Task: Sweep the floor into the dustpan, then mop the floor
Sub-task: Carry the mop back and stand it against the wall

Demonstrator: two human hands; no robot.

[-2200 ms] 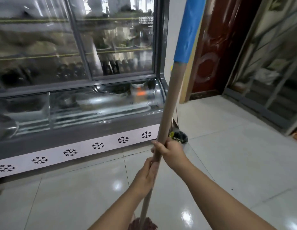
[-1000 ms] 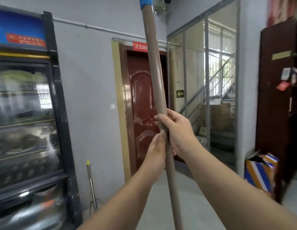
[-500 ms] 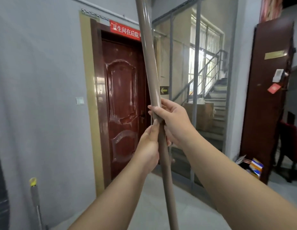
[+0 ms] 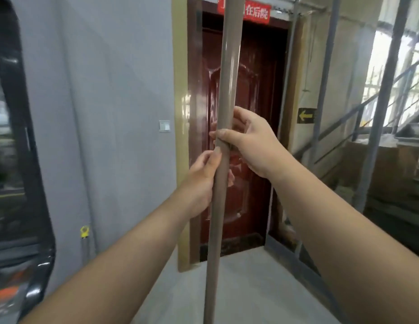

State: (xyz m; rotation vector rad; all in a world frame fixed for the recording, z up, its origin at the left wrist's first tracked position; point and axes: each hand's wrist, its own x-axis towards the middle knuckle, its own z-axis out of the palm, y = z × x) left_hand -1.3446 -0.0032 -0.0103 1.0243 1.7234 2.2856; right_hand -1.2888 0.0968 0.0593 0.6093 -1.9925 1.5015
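Grey wall (image 4: pixel 115 90) is filling the left half of the view, with a dark rounded cabinet edge (image 4: pixel 28 160) cutting in at far left. A dark red door (image 4: pixel 250 136) in a yellowish frame (image 4: pixel 180 136) is standing straight ahead, a red sign (image 4: pixel 256 12) sitting above it. To the right, a glass partition with grey metal posts (image 4: pixel 381 113) is showing a staircase behind it, blurred. The pale floor (image 4: pixel 262 288) is running from the door's threshold toward the camera.

Mop handle (image 4: pixel 223 90) — a brown pole, near upright, leaning slightly — is crossing the whole frame top to bottom in front of the door. Its head is lying out of view, so whether it is touching the floor cannot be told.

Both forearms are reaching in from the bottom edge. Right hand (image 4: pixel 253 143) is gripping the handle as the upper hand, thumb wrapping across the front, fingers curling behind. Left hand (image 4: pixel 201 181) is holding the handle just below it, thumb lying along the pole, fingers curling round the back — the two hands nearly touching.

Small items: a light switch (image 4: pixel 164 125) on the wall left of the door frame, a yellow arrow sign (image 4: pixel 306 115) right of the door, and a yellow-tipped pole (image 4: pixel 84 232) standing against the wall low down.
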